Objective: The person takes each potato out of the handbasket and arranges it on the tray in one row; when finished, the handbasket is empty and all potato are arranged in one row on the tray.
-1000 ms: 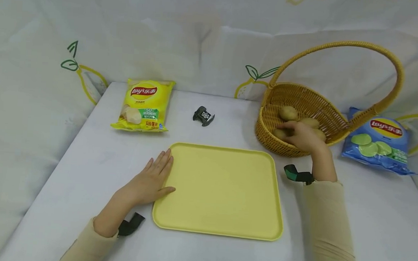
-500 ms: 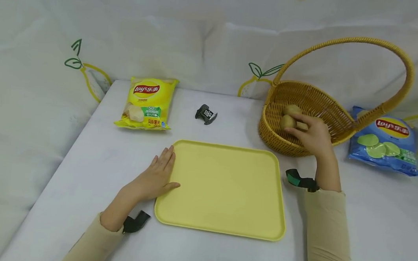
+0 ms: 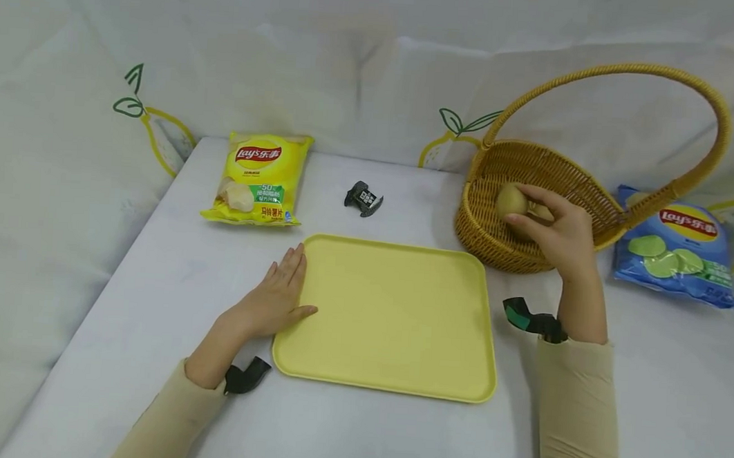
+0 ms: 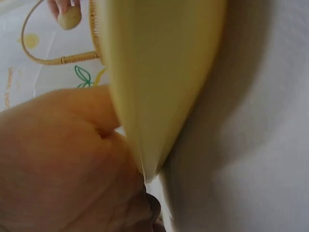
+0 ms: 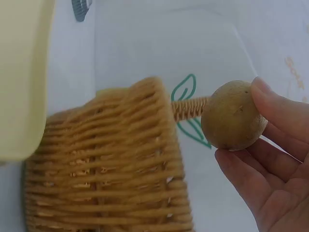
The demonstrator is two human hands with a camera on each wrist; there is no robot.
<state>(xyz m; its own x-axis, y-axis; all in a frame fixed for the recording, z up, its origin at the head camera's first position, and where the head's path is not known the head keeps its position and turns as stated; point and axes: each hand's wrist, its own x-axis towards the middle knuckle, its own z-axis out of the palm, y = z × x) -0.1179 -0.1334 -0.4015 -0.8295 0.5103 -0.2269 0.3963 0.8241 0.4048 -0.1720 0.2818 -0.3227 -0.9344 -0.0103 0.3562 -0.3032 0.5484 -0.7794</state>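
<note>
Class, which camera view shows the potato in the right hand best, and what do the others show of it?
The right wrist view: the potato is large there, its skin marks visible. The head view shows it small, partly covered by the right hand. The left wrist view shows it small too, near the top edge.

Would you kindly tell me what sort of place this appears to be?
Probably a staged tabletop set: a patterned sheet stands behind the white table, where a tray and basket are laid out.
</note>
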